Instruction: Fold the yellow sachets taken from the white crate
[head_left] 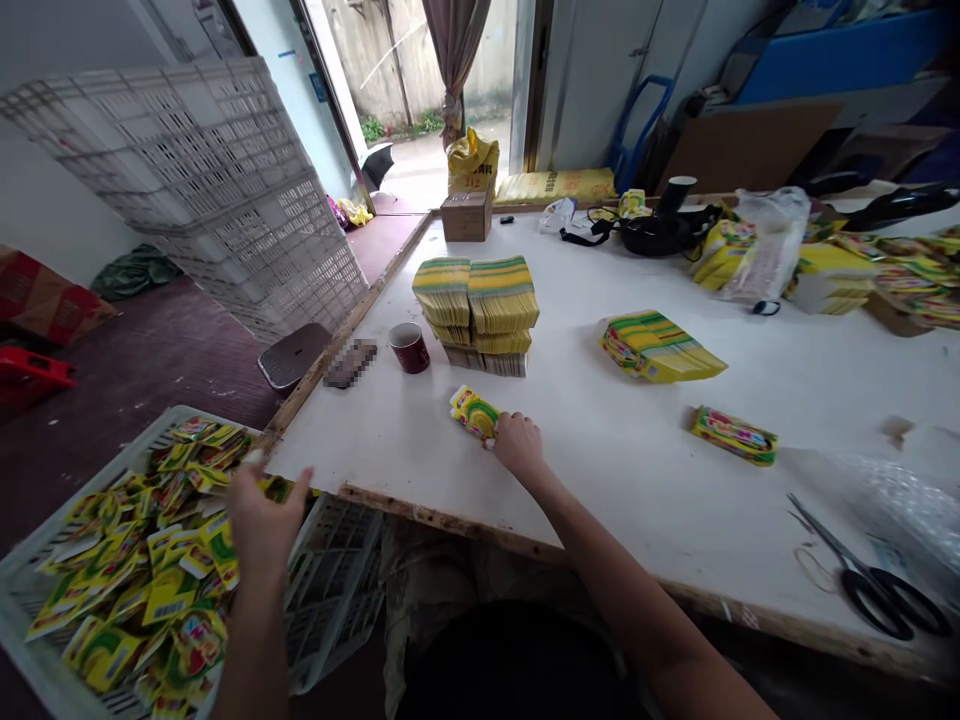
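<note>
My right hand (519, 442) is closed on the near end of a small yellow and green carton (474, 412), which lies on the white table. My left hand (264, 505) is over the right side of a plastic crate (30, 570) beside the table corner, its thumb and fingers apart with nothing seen between them. Many loose yellow cartons (172, 570) fill that crate. Beyond my right hand stand stacked bundles of flat yellow cartons (480, 295). Farther right are a fanned bundle (660, 345) and a smaller bundle (733, 435).
A dark red mug (409, 348) and a blurred-out flat object (350, 363) stand left of the stacks. Scissors (862, 575) lie at the right, near bubble wrap (892, 500). A cardboard box (466, 215) sits at the back. Tall white crates (202, 170) rise at the left.
</note>
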